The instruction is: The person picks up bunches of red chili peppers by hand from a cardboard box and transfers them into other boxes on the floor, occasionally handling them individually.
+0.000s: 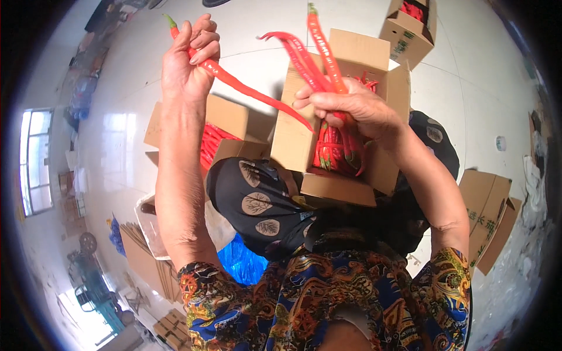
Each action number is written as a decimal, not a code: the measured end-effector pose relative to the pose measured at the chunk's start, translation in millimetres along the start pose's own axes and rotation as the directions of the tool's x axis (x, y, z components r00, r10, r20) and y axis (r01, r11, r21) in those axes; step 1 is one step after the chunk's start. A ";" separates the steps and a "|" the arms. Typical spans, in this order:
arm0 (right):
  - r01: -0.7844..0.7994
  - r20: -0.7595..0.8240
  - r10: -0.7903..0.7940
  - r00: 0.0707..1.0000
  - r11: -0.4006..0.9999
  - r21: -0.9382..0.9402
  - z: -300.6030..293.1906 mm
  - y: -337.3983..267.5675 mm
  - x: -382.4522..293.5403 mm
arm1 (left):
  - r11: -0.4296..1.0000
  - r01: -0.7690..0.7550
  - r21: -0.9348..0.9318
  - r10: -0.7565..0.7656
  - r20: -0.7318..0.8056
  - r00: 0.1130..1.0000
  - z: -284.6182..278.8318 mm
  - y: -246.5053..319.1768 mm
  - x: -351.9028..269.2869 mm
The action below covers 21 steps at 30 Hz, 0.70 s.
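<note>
My left hand [191,59], raised at the upper left, grips one long red chili pepper [246,89] near its green stem end. The pepper's thin tip slants down to the right, towards my other hand. Several red chili peppers [322,46] are bunched in my right hand [358,104], sticking out above and below the fist. Right under that hand stands an open cardboard box [293,127] between my knees. Inside it lie more red chili peppers [329,151], some in a tied bundle; my right hand and forearm hide part of them.
Left of my knee is another open cardboard box [226,112] of red peppers. One more box [404,37] with red contents stands at the top right. A cardboard box [485,208] sits at the right, flattened cardboard [145,252] and blue plastic [243,261] at the left.
</note>
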State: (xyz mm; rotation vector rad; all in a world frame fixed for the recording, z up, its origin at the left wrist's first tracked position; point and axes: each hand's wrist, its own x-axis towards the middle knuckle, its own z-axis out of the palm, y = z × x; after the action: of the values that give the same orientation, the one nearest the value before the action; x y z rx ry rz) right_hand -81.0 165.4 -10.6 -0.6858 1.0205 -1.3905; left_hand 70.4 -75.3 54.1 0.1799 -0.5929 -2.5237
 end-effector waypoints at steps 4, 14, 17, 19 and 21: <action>-0.032 0.048 0.041 0.998 0.985 -0.172 -5.3 0.9 -5.4 | 0.999 0.026 -0.045 -0.027 -0.012 1.000 -6.6 -22.4 20.1; 0.044 -0.035 -0.052 0.998 0.977 -0.210 -1.2 10.5 4.2 | 0.992 0.061 -0.115 -0.063 -0.012 0.998 -12.7 -44.6 19.1; 0.003 -0.009 -0.004 1.000 0.986 -0.164 3.5 13.4 2.4 | 0.997 0.015 0.069 -0.005 -0.136 0.991 -9.2 -57.5 11.0; -0.033 0.050 0.040 0.998 0.989 -0.141 -1.6 9.0 -1.3 | 0.988 0.025 0.154 -0.006 -0.123 0.992 -9.0 -60.0 5.0; 0.047 0.011 -0.047 0.999 0.999 -0.016 -5.1 17.6 1.7 | 0.967 0.071 0.245 -0.052 -0.084 0.995 -13.3 -58.5 -1.0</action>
State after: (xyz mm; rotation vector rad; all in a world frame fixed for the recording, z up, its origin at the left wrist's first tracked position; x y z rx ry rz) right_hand -77.6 166.4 -28.6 -0.7327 1.0139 -1.4196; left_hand 46.9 -35.3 16.1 0.3896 -0.8830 -2.4823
